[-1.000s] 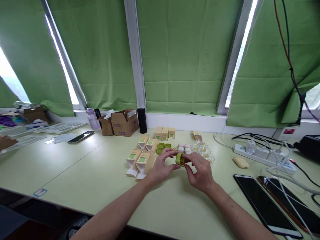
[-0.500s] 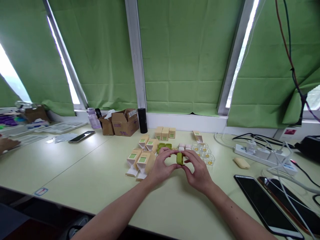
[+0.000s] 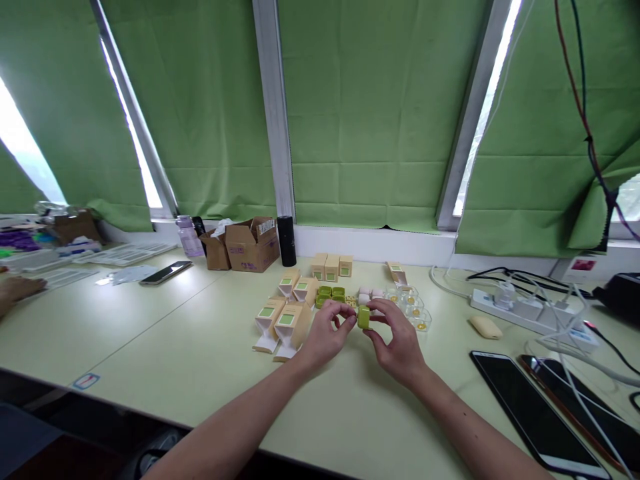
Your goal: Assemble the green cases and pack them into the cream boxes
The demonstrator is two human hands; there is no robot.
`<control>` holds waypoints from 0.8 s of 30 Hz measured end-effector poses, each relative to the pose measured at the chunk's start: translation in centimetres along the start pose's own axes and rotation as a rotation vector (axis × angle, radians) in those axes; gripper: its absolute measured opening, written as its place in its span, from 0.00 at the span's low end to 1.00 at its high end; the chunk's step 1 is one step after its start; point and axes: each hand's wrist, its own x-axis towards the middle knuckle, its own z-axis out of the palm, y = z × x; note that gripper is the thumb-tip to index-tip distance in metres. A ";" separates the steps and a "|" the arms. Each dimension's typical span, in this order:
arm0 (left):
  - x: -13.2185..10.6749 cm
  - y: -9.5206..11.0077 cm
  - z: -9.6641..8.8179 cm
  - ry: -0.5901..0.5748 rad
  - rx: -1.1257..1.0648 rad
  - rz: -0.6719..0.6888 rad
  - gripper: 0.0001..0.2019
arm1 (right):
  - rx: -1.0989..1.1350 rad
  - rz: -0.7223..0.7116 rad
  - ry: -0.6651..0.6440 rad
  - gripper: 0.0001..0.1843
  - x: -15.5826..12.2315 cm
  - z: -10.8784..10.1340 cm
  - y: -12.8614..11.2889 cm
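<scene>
A small green case (image 3: 363, 317) is held between my two hands above the pale green table (image 3: 165, 340). My right hand (image 3: 397, 340) pinches it from the right with thumb and fingers. My left hand (image 3: 325, 333) has its fingertips curled against the case's left side. Just behind lie more green cases (image 3: 330, 293), small pink-white pieces (image 3: 369, 295) and clear trays with yellow dots (image 3: 414, 308). To the left stand tan cartons with green labels (image 3: 280, 320), some with open flaps.
Cardboard boxes (image 3: 250, 243), a black cylinder (image 3: 287, 241) and a purple bottle (image 3: 189, 237) stand by the window sill. Phones (image 3: 530, 407) lie at the right, a power strip (image 3: 530, 310) with cables behind them. Another person's hand (image 3: 15, 290) rests far left.
The green case has been turned between my fingers and lifted slightly; my left fingers now curl closer onto its left side. Both hands stay in the same spot.
</scene>
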 end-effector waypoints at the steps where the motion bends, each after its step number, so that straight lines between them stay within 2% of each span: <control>1: 0.0 0.0 0.0 0.000 -0.004 -0.011 0.07 | -0.002 -0.004 -0.003 0.24 0.0 0.0 0.0; 12: 0.1 0.3 0.2 -0.043 -0.083 -0.082 0.11 | -0.029 -0.022 -0.049 0.24 -0.1 0.1 0.2; 24: 0.4 0.2 0.4 -0.037 -0.223 -0.175 0.13 | 0.017 0.024 -0.032 0.24 0.0 0.3 0.2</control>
